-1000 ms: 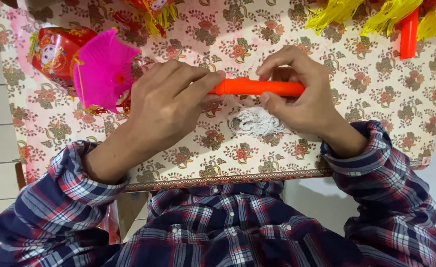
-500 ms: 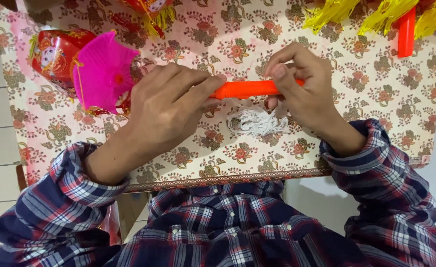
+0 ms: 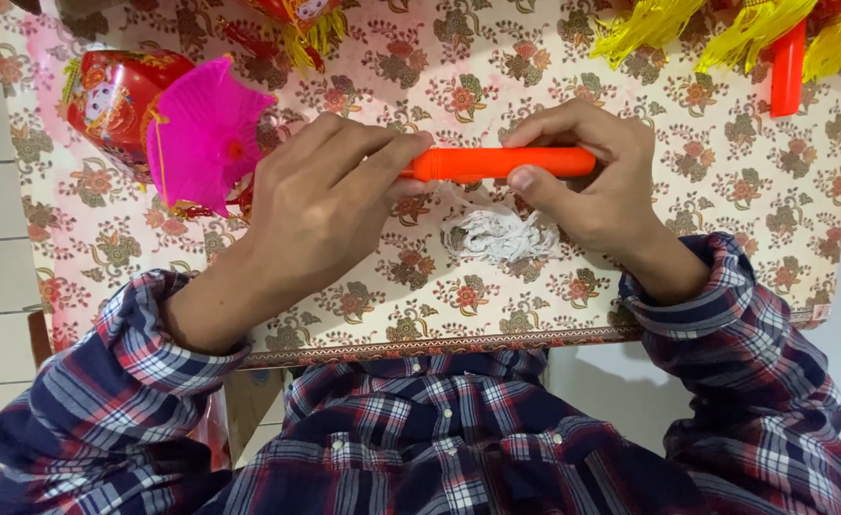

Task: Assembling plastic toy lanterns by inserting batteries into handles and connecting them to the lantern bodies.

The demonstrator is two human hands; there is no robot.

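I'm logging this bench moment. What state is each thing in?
Orange tube: level, held at both ends.
Left hand: grip closed on the tube.
Right hand: pinching the tube.
White string bundle: lying loose on the table.
Pink paper fan: spread open.

Not much in the way of packaging here, and no signs or screens that I can spot. The only thing close is a shiny red foil-looking wrapped item [image 3: 115,100] at the top left of the flowered table [image 3: 726,191], rounded, with gold and pale printed patches, partly tucked behind a bright pink paper fan piece [image 3: 206,133].
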